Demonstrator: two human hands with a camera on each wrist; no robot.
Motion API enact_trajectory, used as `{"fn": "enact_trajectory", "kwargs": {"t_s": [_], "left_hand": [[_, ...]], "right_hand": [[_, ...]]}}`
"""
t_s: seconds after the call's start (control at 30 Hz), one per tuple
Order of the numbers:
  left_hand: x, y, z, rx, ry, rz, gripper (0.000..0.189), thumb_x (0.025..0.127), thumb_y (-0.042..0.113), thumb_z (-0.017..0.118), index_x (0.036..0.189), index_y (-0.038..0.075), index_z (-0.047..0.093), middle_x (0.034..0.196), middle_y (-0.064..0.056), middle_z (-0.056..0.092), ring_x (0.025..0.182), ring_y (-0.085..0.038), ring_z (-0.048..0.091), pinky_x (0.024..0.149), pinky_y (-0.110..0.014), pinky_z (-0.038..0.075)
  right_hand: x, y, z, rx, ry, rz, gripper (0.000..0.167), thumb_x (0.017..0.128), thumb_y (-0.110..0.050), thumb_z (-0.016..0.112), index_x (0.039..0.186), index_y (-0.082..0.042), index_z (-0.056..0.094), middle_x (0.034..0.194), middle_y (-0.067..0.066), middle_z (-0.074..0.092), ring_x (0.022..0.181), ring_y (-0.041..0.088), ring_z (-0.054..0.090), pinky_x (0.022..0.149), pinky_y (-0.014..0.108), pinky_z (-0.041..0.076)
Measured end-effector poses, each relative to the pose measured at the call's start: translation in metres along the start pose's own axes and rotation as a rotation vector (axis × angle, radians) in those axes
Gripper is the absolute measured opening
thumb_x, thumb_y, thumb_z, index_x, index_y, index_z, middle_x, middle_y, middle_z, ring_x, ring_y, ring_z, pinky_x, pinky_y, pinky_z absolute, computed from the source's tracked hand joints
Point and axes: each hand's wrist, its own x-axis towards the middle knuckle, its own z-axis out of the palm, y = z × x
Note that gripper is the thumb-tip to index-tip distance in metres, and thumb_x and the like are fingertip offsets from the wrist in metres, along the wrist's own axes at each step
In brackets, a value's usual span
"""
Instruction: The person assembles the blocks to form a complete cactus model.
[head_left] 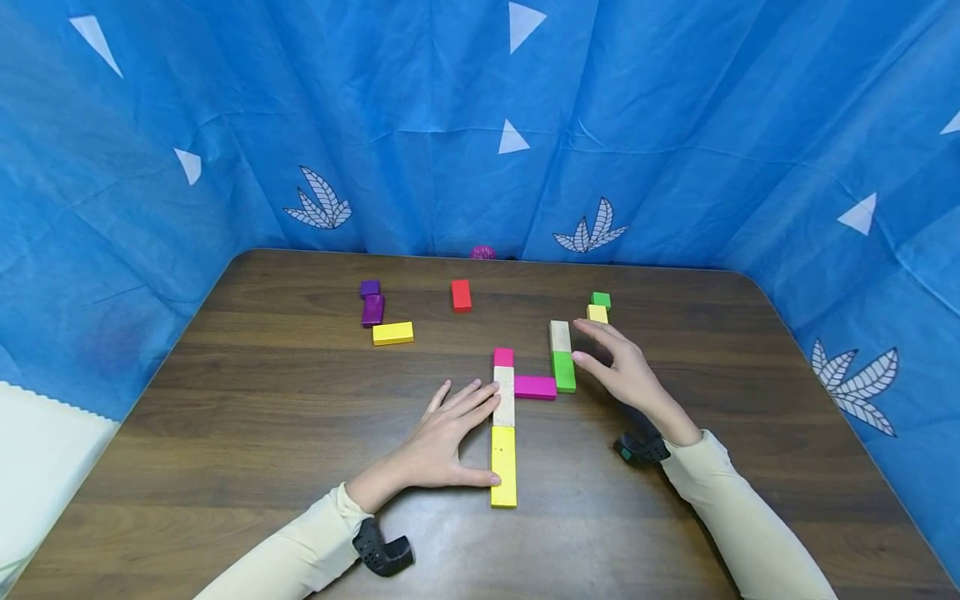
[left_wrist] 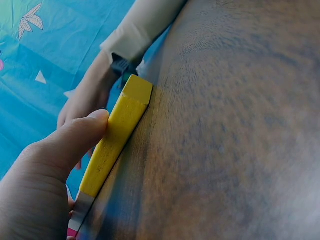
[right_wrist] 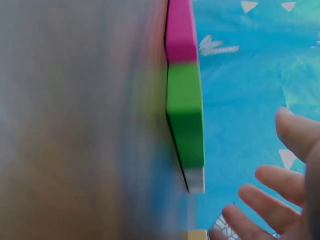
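My left hand [head_left: 444, 443] is spread flat beside a straight column of blocks: a long yellow block [head_left: 504, 475], a white block [head_left: 504, 398] and a pink block [head_left: 503, 357]. Its thumb touches the yellow block's side, and its fingertips lie at the white one. A magenta block [head_left: 535, 387] runs sideways from the column to a green block [head_left: 563, 373], with another white block [head_left: 559, 335] beyond that. Right of this pair hovers my right hand [head_left: 630, 371], fingers apart and holding nothing; the right wrist view shows a gap between it and the green block [right_wrist: 185, 115].
Farther back stand a pale yellow block [head_left: 597, 313] and a small green block [head_left: 601, 299], close to the right fingertips. A red block [head_left: 461, 296], two purple blocks [head_left: 372, 311] and a yellow block [head_left: 393, 333] lie toward the back left. Blue curtain [head_left: 420, 125] surrounds the wooden table.
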Motion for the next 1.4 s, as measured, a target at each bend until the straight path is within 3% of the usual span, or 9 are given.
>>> {"fn": "enact_trajectory", "kwargs": {"t_s": [0.1, 0.23, 0.5, 1.0, 1.23, 1.4], "left_hand": [[0.0, 0.0, -0.001, -0.005, 0.0, -0.003, 0.102, 0.072, 0.061, 0.074, 0.151, 0.009, 0.036, 0.161, -0.001, 0.03, 0.149, -0.029, 0.027, 0.118, -0.063, 0.012], [-0.001, -0.001, 0.0, -0.007, 0.005, -0.004, 0.102, 0.072, 0.062, 0.074, 0.151, 0.009, 0.037, 0.161, -0.001, 0.03, 0.149, -0.029, 0.027, 0.118, -0.063, 0.012], [0.0, -0.001, -0.001, -0.005, 0.001, -0.008, 0.103, 0.072, 0.062, 0.073, 0.152, 0.01, 0.035, 0.161, -0.001, 0.03, 0.149, -0.029, 0.026, 0.118, -0.063, 0.011], [0.002, -0.001, -0.002, -0.017, 0.001, 0.0, 0.103, 0.072, 0.061, 0.074, 0.152, 0.009, 0.036, 0.161, -0.002, 0.03, 0.149, -0.029, 0.026, 0.118, -0.063, 0.01], [0.003, 0.0, -0.002, -0.021, -0.006, -0.009, 0.103, 0.071, 0.062, 0.074, 0.152, 0.009, 0.036, 0.161, -0.001, 0.03, 0.149, -0.029, 0.025, 0.118, -0.063, 0.01], [0.003, 0.0, -0.002, -0.099, 0.018, -0.033, 0.1, 0.072, 0.057, 0.075, 0.151, 0.008, 0.037, 0.16, -0.003, 0.032, 0.148, -0.031, 0.027, 0.118, -0.063, 0.01]], "right_hand": [[-0.013, 0.0, 0.006, -0.008, -0.07, -0.032, 0.062, 0.096, -0.028, 0.062, 0.151, -0.012, 0.038, 0.157, 0.013, 0.034, 0.145, 0.037, 0.03, 0.111, 0.065, 0.029], [-0.02, -0.001, 0.014, -0.02, -0.134, -0.031, 0.066, 0.095, -0.03, 0.063, 0.153, -0.016, 0.034, 0.161, 0.01, 0.027, 0.149, 0.036, 0.019, 0.112, 0.068, 0.022], [-0.02, -0.002, 0.022, -0.057, -0.15, -0.025, 0.066, 0.096, -0.032, 0.062, 0.153, -0.016, 0.034, 0.161, 0.011, 0.027, 0.151, 0.036, 0.013, 0.117, 0.066, 0.01], [-0.021, 0.0, 0.022, -0.126, -0.144, -0.079, 0.051, 0.102, -0.025, 0.051, 0.15, -0.012, 0.04, 0.16, 0.013, 0.028, 0.148, 0.039, 0.022, 0.117, 0.064, 0.009], [-0.021, 0.0, 0.022, -0.132, -0.14, -0.089, 0.05, 0.101, -0.023, 0.052, 0.149, -0.01, 0.042, 0.159, 0.014, 0.03, 0.147, 0.04, 0.023, 0.116, 0.065, 0.01], [-0.022, 0.0, 0.023, -0.134, -0.143, -0.083, 0.05, 0.102, -0.023, 0.051, 0.149, -0.011, 0.042, 0.159, 0.013, 0.03, 0.147, 0.039, 0.024, 0.117, 0.064, 0.01]]}}
